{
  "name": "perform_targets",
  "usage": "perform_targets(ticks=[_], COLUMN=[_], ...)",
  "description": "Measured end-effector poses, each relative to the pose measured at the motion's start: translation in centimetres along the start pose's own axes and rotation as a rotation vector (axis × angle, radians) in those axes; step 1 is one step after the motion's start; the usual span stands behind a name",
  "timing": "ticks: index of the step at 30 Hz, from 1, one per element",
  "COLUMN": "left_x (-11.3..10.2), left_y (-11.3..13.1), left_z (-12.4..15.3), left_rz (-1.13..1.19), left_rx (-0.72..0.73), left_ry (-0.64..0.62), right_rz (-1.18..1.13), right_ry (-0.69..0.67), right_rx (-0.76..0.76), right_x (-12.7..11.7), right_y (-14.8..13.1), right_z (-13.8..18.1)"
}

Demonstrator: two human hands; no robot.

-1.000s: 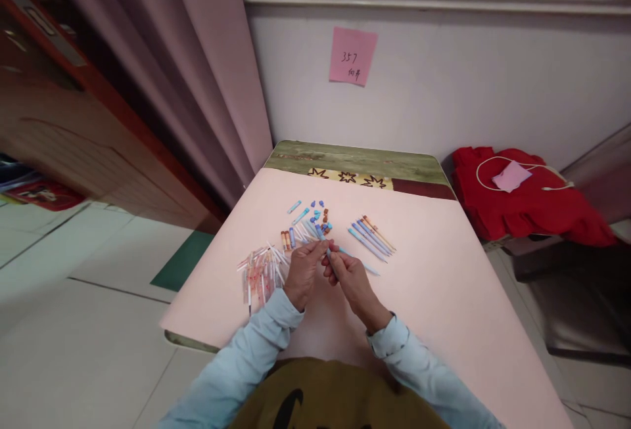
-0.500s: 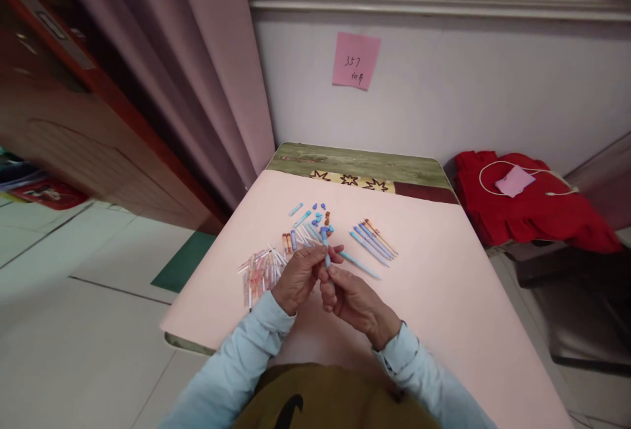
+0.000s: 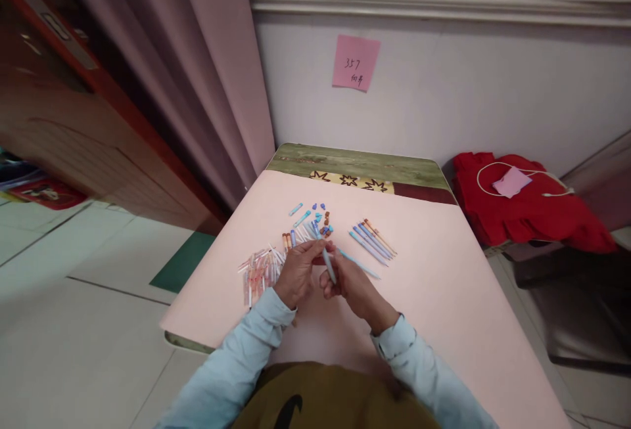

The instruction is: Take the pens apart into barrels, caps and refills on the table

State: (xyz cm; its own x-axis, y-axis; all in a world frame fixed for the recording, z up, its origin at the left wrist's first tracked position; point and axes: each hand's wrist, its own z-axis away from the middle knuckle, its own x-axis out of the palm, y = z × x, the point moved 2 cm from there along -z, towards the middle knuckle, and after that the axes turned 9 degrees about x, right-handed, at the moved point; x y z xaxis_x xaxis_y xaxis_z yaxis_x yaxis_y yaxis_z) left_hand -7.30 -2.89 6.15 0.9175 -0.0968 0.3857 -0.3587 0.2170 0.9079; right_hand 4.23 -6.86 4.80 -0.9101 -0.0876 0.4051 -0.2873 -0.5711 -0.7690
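Note:
Over the near part of the table, both hands are closed on one light blue pen (image 3: pixel 329 267), tilted with its darker blue end pointing away from me. My left hand (image 3: pixel 297 272) pinches the pen near its middle. My right hand (image 3: pixel 355 286) grips it from the other side, fingers curled under it. Just beyond the hands lie small blue and brown caps (image 3: pixel 325 219) and pen barrel pieces (image 3: pixel 302 219). Left of my left hand is a heap of thin refills (image 3: pixel 261 271). Several pens (image 3: pixel 373 242) lie in a row to the right, with another light blue pen (image 3: pixel 362 265) near my right hand.
The table (image 3: pixel 444 324) has a pale pink cover and a green patterned far edge. A red cloth (image 3: pixel 522 212) with a white cable lies at the right. A pink note (image 3: pixel 355 62) is on the wall. A curtain (image 3: pixel 197 54) and wooden door (image 3: pixel 98 120) stand left.
The pen has turned slightly between my hands, its near end now showing more. My right fingers have shifted up along it, closer to my left hand.

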Motion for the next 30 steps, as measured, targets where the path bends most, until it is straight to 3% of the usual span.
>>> perform_targets(ticks=[2, 4, 8, 14, 20, 26, 30], left_x=[0.0, -0.2, -0.8, -1.3, -1.7, -1.6, -2.0], left_y=[0.0, 0.0, -0.4, -0.2, -0.2, -0.1, -0.1], left_z=[-0.1, -0.3, -0.9, -1.0, -1.3, -1.2, -1.1], left_rz=[0.036, 0.037, 0.026, 0.021, 0.004, 0.059, 0.107], left_rx=[-0.048, -0.022, 0.048, 0.046, 0.122, 0.035, 0.008], left_ry=[-0.010, 0.028, 0.090, 0.051, 0.141, 0.144, 0.222], right_rz=[-0.129, -0.172, -0.112, -0.153, -0.089, -0.151, -0.119], right_ry=[-0.060, -0.046, 0.053, 0.028, 0.171, 0.064, 0.117], right_rx=[0.096, 0.081, -0.009, 0.104, -0.070, 0.123, 0.024], right_x=[-0.1, -0.3, -0.2, 0.4, 0.2, 0.6, 0.1], right_y=[-0.2, -0.3, -0.1, 0.2, 0.2, 0.4, 0.9], right_z=[-0.2, -0.5, -0.9, -1.3, -1.8, -2.2, -2.7])
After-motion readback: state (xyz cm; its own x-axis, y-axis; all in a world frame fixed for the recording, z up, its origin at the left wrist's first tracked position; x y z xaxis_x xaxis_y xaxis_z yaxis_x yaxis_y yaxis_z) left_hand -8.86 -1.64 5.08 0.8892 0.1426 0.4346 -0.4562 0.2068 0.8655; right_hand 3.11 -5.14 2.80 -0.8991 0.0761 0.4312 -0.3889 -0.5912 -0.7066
